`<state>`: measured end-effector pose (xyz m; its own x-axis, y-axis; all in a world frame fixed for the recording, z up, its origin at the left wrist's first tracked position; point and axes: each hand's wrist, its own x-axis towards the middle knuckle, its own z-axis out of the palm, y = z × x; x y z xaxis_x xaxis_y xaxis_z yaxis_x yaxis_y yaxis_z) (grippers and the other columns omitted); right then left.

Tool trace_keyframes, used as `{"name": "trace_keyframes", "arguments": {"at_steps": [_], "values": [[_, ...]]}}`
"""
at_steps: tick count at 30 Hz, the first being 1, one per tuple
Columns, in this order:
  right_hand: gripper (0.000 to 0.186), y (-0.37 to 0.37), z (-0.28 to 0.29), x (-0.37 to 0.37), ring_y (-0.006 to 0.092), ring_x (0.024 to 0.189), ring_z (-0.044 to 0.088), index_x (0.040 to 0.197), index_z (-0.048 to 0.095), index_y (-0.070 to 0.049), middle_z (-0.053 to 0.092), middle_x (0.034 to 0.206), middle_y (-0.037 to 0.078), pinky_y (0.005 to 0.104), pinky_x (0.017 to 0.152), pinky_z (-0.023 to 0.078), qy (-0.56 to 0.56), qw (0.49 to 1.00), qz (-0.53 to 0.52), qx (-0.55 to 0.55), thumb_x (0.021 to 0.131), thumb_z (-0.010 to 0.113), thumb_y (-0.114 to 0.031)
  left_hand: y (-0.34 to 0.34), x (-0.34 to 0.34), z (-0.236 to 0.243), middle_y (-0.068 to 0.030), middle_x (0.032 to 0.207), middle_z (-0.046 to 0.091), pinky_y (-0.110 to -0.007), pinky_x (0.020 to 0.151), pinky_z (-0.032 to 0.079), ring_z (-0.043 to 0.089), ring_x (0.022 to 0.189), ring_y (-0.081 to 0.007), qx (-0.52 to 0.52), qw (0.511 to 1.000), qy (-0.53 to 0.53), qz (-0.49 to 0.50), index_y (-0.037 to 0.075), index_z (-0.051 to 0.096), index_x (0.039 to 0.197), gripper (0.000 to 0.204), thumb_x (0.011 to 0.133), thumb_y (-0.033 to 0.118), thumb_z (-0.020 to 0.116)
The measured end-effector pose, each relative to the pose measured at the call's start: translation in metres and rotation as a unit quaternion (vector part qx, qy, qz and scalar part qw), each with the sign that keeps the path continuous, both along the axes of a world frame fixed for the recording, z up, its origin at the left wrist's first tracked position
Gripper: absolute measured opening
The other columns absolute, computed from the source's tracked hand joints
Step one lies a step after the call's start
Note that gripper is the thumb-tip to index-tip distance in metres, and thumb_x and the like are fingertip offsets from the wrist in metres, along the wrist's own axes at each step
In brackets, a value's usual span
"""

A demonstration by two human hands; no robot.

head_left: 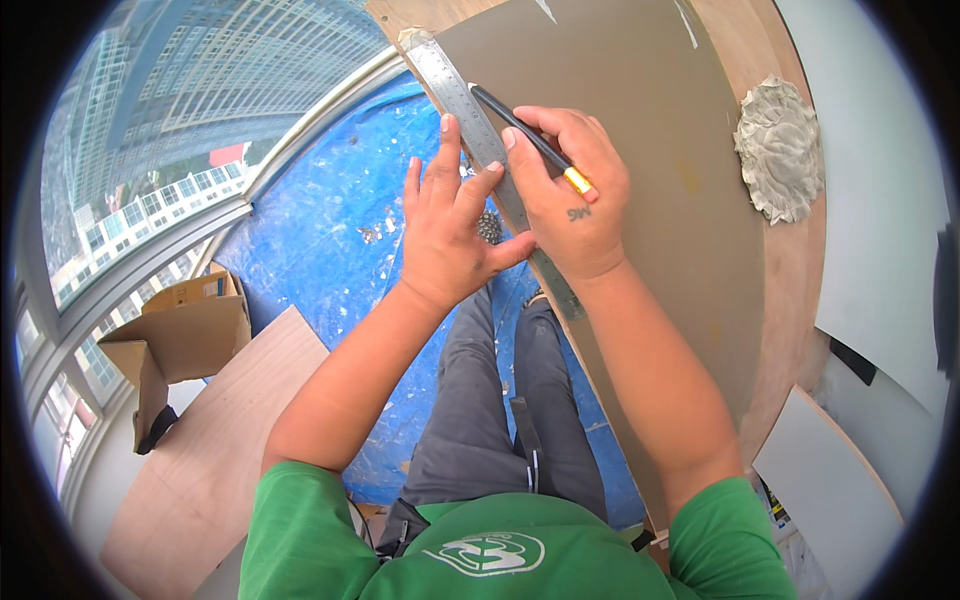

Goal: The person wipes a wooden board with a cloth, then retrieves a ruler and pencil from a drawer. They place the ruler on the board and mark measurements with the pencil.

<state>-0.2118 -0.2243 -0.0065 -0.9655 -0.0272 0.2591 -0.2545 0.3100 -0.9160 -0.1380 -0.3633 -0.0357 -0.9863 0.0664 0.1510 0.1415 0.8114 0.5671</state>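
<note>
A long steel ruler (pixel 455 95) lies slantwise along the left edge of a brown-grey sheet (pixel 680 280). My left hand (pixel 450 225) is open, fingers spread, with its thumb and some fingertips resting on the ruler's left side. My right hand (pixel 575 190) is closed around a black pencil (pixel 515 122) with a gold band and a pink eraser. The pencil's tip points up and left, at the ruler's right edge near its upper part. The ruler's lower end shows below my right wrist; its middle is partly hidden by my hands.
A crumpled, pale round cloth-like thing (pixel 780 150) lies on the plywood border (pixel 790 260) at the right. Blue sheeting (pixel 340 190) covers the floor under my legs. A wooden panel (pixel 220 450) and an opened cardboard box (pixel 190 335) stand left, beside a window (pixel 150 200).
</note>
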Motion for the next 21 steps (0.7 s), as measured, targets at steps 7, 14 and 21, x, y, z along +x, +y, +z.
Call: {"name": "trace_keyframes", "arguments": {"at_steps": [7,14,21], "values": [[0.013,-0.023,-0.008,-0.029,0.0274,0.082,0.064,0.095,0.075,-0.005,0.074,0.088,0.006,0.0375,0.074,0.053,0.019,1.000,-0.022,-0.003,0.083,0.078,-0.008,0.001,-0.001,0.004,-0.0330,0.164,0.029,-0.071,0.110,0.035,0.043,0.146,-0.0453,-0.007,1.000,-0.013,0.002,0.011,0.062,0.127,0.084,0.062,0.055,0.093],[0.012,-0.033,-0.010,-0.039,0.0277,0.082,0.064,0.094,0.076,-0.006,0.074,0.088,0.006,0.0382,0.074,0.052,0.023,0.999,-0.030,-0.010,0.084,0.079,-0.011,0.001,-0.001,0.003,-0.0338,0.163,0.030,-0.071,0.110,0.035,0.044,0.145,-0.0456,-0.007,1.000,-0.007,0.005,0.011,0.064,0.125,0.083,0.064,0.059,0.091],[0.011,-0.036,-0.010,-0.042,0.0282,0.081,0.064,0.094,0.076,-0.006,0.074,0.088,0.006,0.0385,0.074,0.052,0.023,0.999,-0.030,-0.011,0.084,0.078,-0.011,0.001,-0.001,0.001,-0.0336,0.164,0.030,-0.070,0.109,0.037,0.045,0.144,-0.0456,-0.003,1.000,-0.001,0.005,0.010,0.064,0.124,0.083,0.064,0.060,0.091]]}}
